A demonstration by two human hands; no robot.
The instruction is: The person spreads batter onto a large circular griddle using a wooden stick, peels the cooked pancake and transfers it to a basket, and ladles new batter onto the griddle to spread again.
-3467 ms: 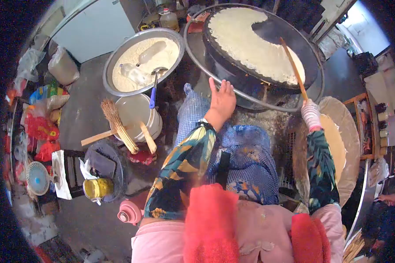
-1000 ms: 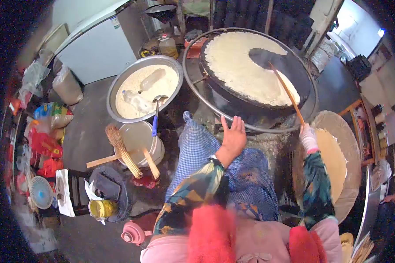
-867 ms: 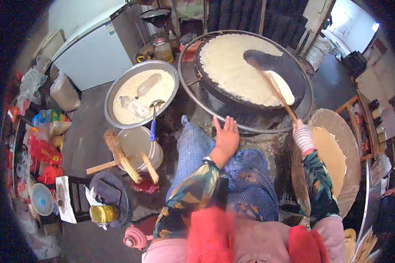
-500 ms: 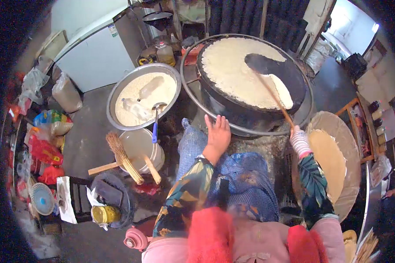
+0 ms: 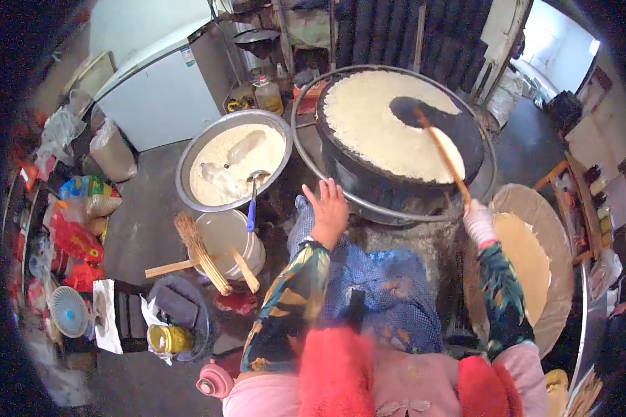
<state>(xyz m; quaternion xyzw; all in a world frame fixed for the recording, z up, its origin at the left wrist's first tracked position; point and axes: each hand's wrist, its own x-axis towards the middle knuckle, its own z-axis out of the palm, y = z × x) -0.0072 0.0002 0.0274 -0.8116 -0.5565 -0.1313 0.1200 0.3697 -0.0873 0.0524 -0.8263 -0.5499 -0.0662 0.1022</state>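
Observation:
My right hand (image 5: 478, 221), in a whitish glove or wrap, is closed round the handle of a long wooden spreader (image 5: 441, 149). Its far end, blurred, reaches over a bare dark patch on the round black griddle (image 5: 474, 135). Pale batter (image 5: 368, 111) covers most of the griddle in a wide C shape. My left hand (image 5: 327, 214) holds nothing, its fingers spread, with the fingertips at the near side of the metal ring (image 5: 379, 210) around the griddle. Whether they touch the ring I cannot tell.
Left of the griddle, a metal basin (image 5: 185, 182) holds pale batter, plastic bottles and a blue-handled ladle (image 5: 251, 214). Below it stands a white bucket (image 5: 254, 254) with a straw brush (image 5: 202, 254) across it. Thin round flatbreads (image 5: 525, 257) lie on a brown round mat (image 5: 560, 295) at right.
The spreader's far end has swung slightly right across the griddle. Batter at the right lies smoother, without its earlier raised inner edge. My left hand has shifted a little left; the view has tilted slightly.

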